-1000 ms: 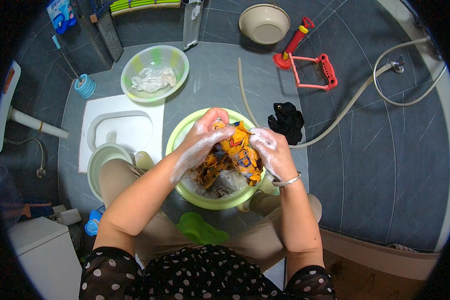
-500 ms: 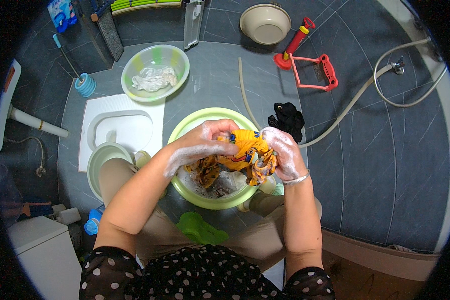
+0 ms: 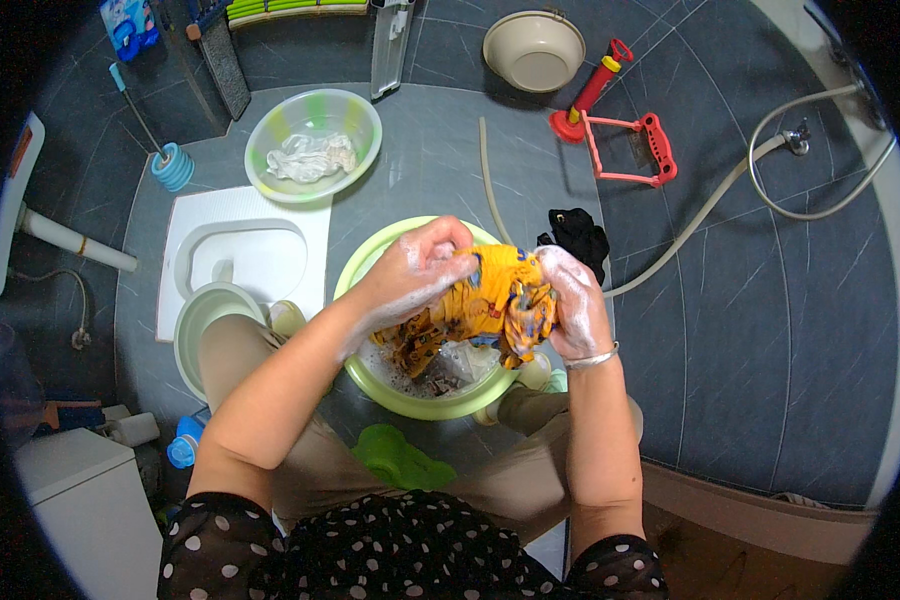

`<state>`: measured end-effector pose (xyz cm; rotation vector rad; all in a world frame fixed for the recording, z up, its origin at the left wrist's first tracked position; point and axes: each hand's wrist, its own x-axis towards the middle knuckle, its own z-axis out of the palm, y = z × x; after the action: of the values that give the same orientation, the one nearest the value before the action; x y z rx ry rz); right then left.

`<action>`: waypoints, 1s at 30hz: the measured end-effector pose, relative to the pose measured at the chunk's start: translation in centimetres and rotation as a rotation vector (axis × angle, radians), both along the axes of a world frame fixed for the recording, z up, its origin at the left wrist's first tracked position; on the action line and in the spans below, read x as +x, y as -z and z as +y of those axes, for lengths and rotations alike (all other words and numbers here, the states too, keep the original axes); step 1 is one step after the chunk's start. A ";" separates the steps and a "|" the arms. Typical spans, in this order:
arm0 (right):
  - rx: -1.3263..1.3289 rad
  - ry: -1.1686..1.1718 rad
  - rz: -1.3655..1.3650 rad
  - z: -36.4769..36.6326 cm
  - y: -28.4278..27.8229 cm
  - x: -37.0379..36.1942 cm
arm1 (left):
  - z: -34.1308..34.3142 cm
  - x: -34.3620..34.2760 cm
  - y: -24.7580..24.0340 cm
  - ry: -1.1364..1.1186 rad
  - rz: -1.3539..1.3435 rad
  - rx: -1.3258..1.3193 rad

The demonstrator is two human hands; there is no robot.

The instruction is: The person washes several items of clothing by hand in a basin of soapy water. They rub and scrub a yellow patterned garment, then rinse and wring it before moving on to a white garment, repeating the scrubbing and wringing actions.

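Between my hands hangs a wet yellow patterned garment [image 3: 490, 297], bunched up over a light green basin [image 3: 410, 401]. My left hand [image 3: 426, 268] is soapy and pinches its upper left edge. White lather also covers my right hand [image 3: 576, 303], which is closed round the garment's right side; a silvery bracelet is on that wrist. The garment's lower left part droops toward the sudsy water [image 3: 440, 378] in the basin, where a pale cloth [image 3: 473, 362] shows under the foam. Some of my fingertips are hidden behind the fabric.
Beyond the basin stand a squat toilet [image 3: 315, 235] and a pale tub [image 3: 368, 165] with white laundry. A black cloth [image 3: 577, 238] and a hose [image 3: 490, 185] lie right of it. A red pump plunger [image 3: 592, 95], pink rack [image 3: 660, 150] and green stool [image 3: 395, 458] are around me.
My left hand has risen slightly and its fingers have curled tighter at the garment's edge. The fabric between my hands has shifted and refolded. My right hand stays nearly in place.
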<state>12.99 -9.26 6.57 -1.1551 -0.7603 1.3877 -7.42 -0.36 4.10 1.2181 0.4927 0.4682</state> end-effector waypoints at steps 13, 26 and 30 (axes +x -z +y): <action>0.093 0.235 -0.055 0.9 1.7 -3.0 | -1.0 1.8 1.2 -0.083 -0.126 -0.095; 0.044 0.328 -0.161 1.1 1.9 -2.6 | -1.4 1.6 1.5 -0.038 -0.095 -0.039; 0.033 0.312 -0.350 0.6 1.9 -2.0 | -1.3 1.4 0.9 -0.064 -0.048 -0.003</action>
<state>11.02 -8.63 4.66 -1.4428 -0.8021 0.9228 -6.06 -1.62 3.23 1.1877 0.4928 0.5498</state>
